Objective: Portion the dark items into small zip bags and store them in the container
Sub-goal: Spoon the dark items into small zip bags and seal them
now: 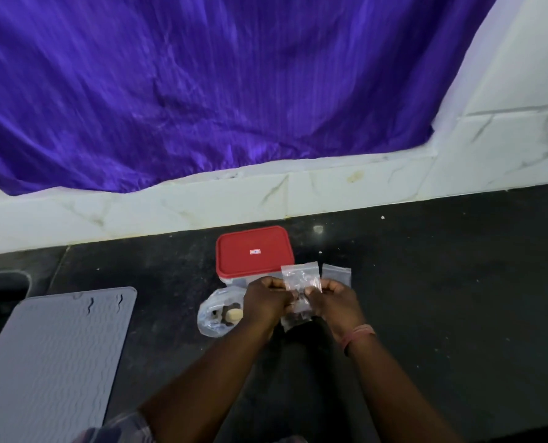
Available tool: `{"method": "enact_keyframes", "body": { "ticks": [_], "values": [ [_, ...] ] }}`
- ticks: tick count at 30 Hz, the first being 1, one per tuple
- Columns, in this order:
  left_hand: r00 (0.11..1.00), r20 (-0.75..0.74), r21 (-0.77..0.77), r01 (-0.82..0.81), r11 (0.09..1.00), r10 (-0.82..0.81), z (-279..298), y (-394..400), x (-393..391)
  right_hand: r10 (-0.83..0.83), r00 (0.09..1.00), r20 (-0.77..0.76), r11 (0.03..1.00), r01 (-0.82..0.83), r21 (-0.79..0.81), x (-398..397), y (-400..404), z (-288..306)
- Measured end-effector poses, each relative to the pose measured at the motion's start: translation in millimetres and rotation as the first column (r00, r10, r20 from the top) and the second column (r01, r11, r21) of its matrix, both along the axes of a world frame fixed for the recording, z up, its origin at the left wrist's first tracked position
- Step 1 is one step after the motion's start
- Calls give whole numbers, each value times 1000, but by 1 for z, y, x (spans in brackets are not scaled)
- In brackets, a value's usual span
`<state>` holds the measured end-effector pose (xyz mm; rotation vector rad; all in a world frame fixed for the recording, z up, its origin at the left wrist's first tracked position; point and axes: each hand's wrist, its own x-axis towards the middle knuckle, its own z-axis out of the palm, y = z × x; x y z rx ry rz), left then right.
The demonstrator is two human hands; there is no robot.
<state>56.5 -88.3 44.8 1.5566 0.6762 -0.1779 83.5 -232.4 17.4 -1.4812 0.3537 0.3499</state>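
The small zip bag (300, 279) is held upright above the bench (458, 282), its long axis running away from the person, the top edge pointing toward the wall and the lower end hidden between the two hands. A few dark items (301, 306) show low in it, by the fingers (how many, I cannot tell). The left hand (264, 298) pinches the bag's left edge with curled fingers, and the right hand (333, 300) pinches its right edge the same way, so the bag sits squarely between them, neither hand nearer.

Just behind the bag stands the container (255, 254), its red lid still on, slightly to the left of the hands; storing the bag would, I judge, need that lid lifted first, and the left hand lies closer to it. A spare zip bag (336, 273) lies flat just right of the held one. A larger clear bag (218, 314) with dark pieces and a pale lump rests on the bench beside the left wrist. Well off to the left lies a grey ribbed mat (55, 356).
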Motion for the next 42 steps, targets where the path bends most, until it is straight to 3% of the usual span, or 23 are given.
{"method": "enact_keyframes", "body": {
  "ticks": [5, 9, 13, 16, 19, 24, 26, 30, 35, 42],
  "values": [
    [996, -86, 61, 11, 998, -6, -16, -32, 18, -98, 994, -42, 981, 89, -173, 15, -20, -25],
    [987, -141, 277, 110, 954, -73, -41, -44, 15, 42, 999, -31, 935, -50, -352, 23, -10, -47],
    [966, -223, 408, 213, 888, -130, -53, -55, 9, 166, 986, -22, 814, -150, -561, 20, -7, -63],
    [976, -192, 461, 187, 867, -108, -51, -65, 3, 288, 958, -20, 678, -218, -702, 18, -14, -65],
    [978, -189, 559, 178, 810, -85, -51, -72, -1, 361, 930, 64, 507, -138, -851, 22, -25, -72],
    [968, -196, 640, 245, 729, -154, -43, -79, 7, 361, 930, 70, 350, -66, -934, 43, -39, -81],
    [949, -266, 661, 308, 685, -171, -40, -85, 10, 411, 910, 48, 299, -85, -950, 50, -43, -86],
    [909, -360, 608, 400, 686, -211, -49, -93, 7, 547, 837, -20, 188, -146, -971, 58, -50, -97],
    [892, -337, 631, 451, 631, -301, -60, -90, 6, 488, 873, 16, 222, -107, -969, 62, -67, -98],
    [847, -311, 612, 525, 592, -431, -58, -95, 15, 233, 954, 189, 534, 37, -844, 62, -80, -77]
  ]
}}
